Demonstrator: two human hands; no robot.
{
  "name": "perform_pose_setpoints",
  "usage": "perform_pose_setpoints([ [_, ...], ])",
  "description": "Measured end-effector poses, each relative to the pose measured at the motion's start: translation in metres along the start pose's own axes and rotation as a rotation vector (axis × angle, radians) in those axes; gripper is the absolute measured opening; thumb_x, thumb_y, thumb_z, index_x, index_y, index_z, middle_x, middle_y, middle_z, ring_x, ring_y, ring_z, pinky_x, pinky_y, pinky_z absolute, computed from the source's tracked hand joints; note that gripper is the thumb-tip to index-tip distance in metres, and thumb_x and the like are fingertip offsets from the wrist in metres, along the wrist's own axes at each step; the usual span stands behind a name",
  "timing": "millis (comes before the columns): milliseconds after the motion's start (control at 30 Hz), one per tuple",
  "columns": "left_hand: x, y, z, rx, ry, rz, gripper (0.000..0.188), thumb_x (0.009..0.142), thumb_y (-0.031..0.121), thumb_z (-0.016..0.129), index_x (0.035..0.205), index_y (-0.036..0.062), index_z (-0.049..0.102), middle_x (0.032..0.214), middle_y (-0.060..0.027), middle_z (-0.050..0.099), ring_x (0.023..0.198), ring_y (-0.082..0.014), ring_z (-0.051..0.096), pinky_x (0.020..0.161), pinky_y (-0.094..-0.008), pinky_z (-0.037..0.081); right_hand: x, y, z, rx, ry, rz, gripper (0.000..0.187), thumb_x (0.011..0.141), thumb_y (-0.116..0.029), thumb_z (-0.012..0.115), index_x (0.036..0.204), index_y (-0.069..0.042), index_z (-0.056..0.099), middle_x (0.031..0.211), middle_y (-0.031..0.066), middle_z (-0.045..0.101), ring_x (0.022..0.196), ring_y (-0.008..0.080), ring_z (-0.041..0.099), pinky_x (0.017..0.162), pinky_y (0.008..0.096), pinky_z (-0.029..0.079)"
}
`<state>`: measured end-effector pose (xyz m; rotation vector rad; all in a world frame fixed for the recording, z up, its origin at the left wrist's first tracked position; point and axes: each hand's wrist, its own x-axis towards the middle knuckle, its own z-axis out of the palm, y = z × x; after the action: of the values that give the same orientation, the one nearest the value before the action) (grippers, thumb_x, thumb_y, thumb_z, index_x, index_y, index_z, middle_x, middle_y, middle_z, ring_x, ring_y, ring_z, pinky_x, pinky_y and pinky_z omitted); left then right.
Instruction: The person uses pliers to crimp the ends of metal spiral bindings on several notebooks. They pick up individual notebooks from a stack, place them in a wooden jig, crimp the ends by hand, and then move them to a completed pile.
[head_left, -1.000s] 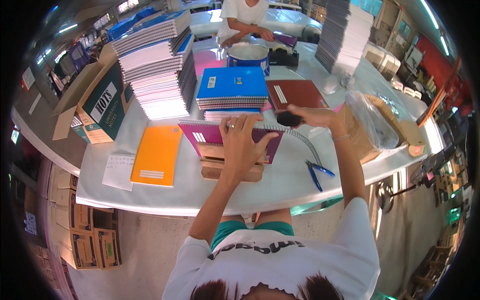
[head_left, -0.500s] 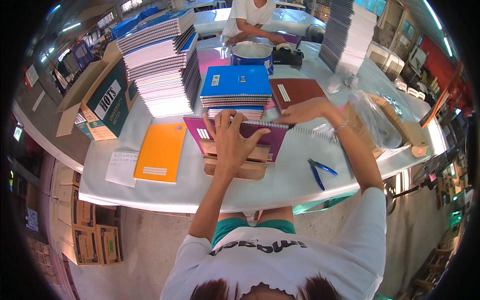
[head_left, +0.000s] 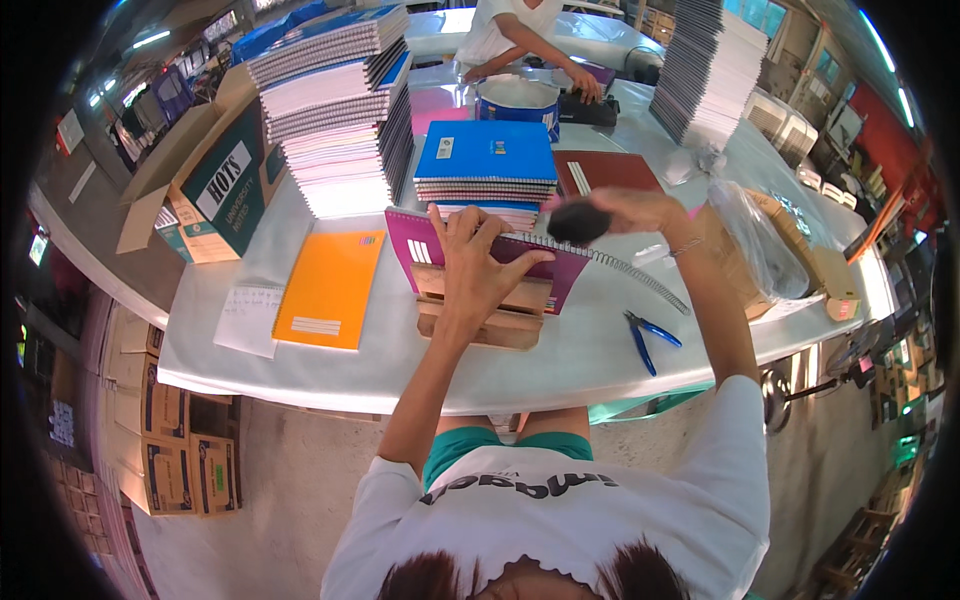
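Note:
A purple notebook stands upright in a slotted wooden block at the table's front. My left hand grips its top edge, fingers over the far side and thumb along the near side. A metal spiral coil runs through the holes of that edge, and its loose end trails to the right onto the table. Just right of the notebook, my right hand is closed on a dark rounded object, blurred, its kind unclear. Blue-handled cutting pliers lie spread on the table at the right.
A blue-covered notebook stack stands behind the block, with a tall stack left of it. An orange notebook lies left; a brown notebook lies behind my right hand. Open cardboard boxes flank the table. A co-worker's hand is at the far side.
My right hand has lifted from the notebook's edge and now holds the dark object. The coil's loose end has shifted. The co-worker's hand has moved right, onto the black tape dispenser.

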<state>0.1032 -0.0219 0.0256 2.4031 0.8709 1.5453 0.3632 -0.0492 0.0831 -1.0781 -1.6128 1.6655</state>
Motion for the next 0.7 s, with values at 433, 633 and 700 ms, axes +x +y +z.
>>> perform_pose_setpoints([
  [433,0.000,-0.009,-0.004,-0.111,-0.013,-0.027,0.059,0.063,0.038,0.087,0.103,0.0073,0.056,0.095,-0.0043,0.059,0.092,-0.0234,0.057,0.114,-0.0573,0.012,0.015,-0.038,0.028,-0.072,-0.023,0.009,0.059,0.090,-0.057,0.053,0.126,-0.011,0.064,0.115,0.0108,0.067,0.105,0.0196,0.062,0.091,0.0325,0.048],
  [633,0.002,-0.009,0.001,-0.051,0.019,-0.006,0.063,0.065,0.037,0.087,0.112,0.0091,0.057,0.090,-0.0032,0.060,0.088,-0.0206,0.060,0.115,-0.0546,0.011,0.034,-0.023,-0.015,-1.122,-0.178,0.418,0.066,0.087,-0.058,0.058,0.134,-0.011,0.057,0.134,0.0105,0.057,0.113,0.0238,0.059,0.096,0.0312,0.046],
  [700,-0.001,-0.006,-0.007,0.081,0.040,-0.018,0.063,0.067,0.039,0.085,0.115,0.0102,0.057,0.090,-0.0033,0.060,0.090,-0.0207,0.060,0.116,-0.0543,0.011,0.025,-0.028,-0.008,-0.366,-0.137,0.119,0.061,0.088,-0.051,0.059,0.134,-0.011,0.056,0.129,0.0111,0.061,0.112,0.0225,0.060,0.095,0.0313,0.047],
])
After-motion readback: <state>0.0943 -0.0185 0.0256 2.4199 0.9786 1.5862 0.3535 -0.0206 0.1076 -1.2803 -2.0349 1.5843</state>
